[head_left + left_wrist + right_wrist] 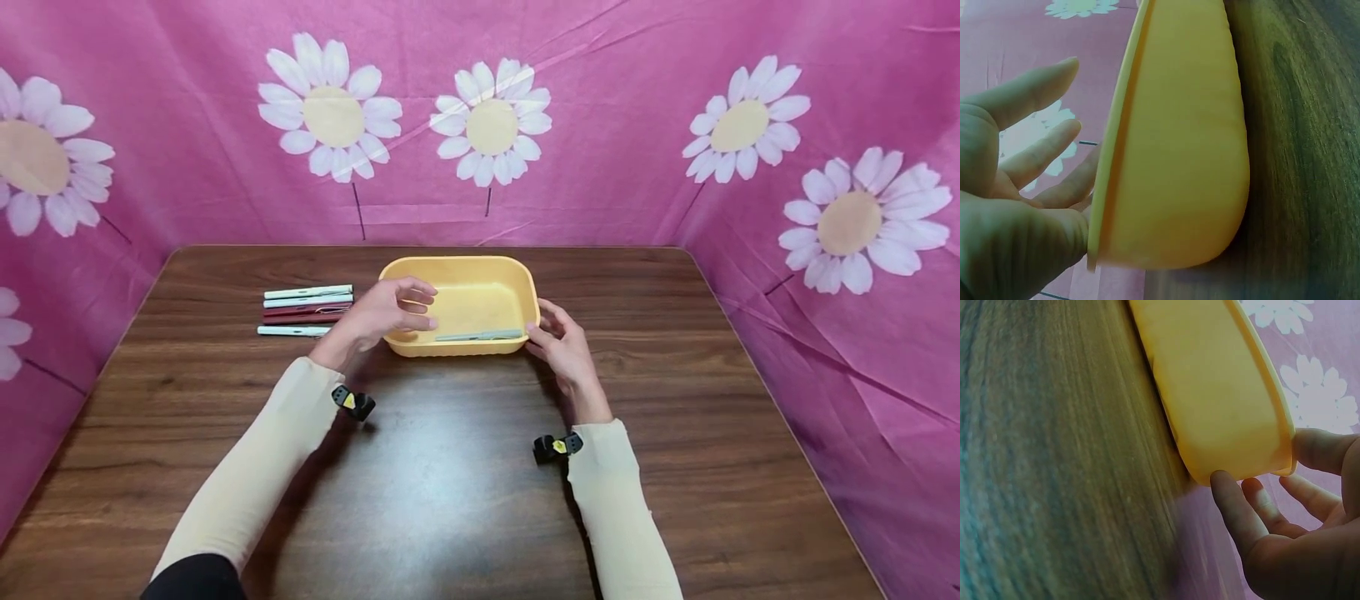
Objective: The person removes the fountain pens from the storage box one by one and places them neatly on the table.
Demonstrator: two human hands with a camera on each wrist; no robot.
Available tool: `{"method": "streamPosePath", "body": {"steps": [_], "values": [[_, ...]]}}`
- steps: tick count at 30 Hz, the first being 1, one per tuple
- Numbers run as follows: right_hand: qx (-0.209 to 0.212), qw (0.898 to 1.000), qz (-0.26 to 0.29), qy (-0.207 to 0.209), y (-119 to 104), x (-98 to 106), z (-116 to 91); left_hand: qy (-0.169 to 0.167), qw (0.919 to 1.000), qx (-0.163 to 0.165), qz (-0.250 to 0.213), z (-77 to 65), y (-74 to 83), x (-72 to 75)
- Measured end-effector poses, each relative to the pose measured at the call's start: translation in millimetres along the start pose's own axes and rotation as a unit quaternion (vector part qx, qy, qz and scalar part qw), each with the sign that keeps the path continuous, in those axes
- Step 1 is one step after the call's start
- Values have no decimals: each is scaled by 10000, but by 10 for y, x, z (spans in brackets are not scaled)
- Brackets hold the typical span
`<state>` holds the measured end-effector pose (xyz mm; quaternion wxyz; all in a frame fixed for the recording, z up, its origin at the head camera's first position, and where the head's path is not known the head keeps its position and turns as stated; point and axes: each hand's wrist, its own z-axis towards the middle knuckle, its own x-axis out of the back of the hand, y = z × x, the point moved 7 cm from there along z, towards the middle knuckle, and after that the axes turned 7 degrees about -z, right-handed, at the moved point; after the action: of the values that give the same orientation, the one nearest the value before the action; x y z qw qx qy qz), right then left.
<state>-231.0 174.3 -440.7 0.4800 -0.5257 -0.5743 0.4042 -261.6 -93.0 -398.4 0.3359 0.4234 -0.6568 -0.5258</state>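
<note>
A yellow plastic bin (460,348) stands toward the back of the table, with one pale blue-grey pen (480,336) lying along its near inner side. My left hand (386,312) hangs over the bin's left end, fingers apart and loosely bent, with nothing between them. In the left wrist view, its fingers reach past the rim of the bin (1179,137). At the right end, my right hand (566,346) holds the near corner, thumb at the rim and fingers along the outside wall. The right wrist view shows these fingertips (1219,481) against the bin.
Several pens (300,317), pale green, pale blue and dark red, lie side by side left of the bin, partly behind my left hand. A pink cloth (600,167) with white daisies hangs around the brown wooden table (442,500).
</note>
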Motion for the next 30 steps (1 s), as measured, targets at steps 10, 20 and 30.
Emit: {"method": "streamPosePath", "body": {"steps": [10,20,30], "values": [[-16,10000,72,-4,27,7,11,-395,9976,459,331,160,-99,-157],[-85,10000,13,3,20,22,0,-636,9938,675,611,305,-178,-246],[-1,10000,-39,14,14,9,6,-890,9913,778,576,376,-250,-328]]}}
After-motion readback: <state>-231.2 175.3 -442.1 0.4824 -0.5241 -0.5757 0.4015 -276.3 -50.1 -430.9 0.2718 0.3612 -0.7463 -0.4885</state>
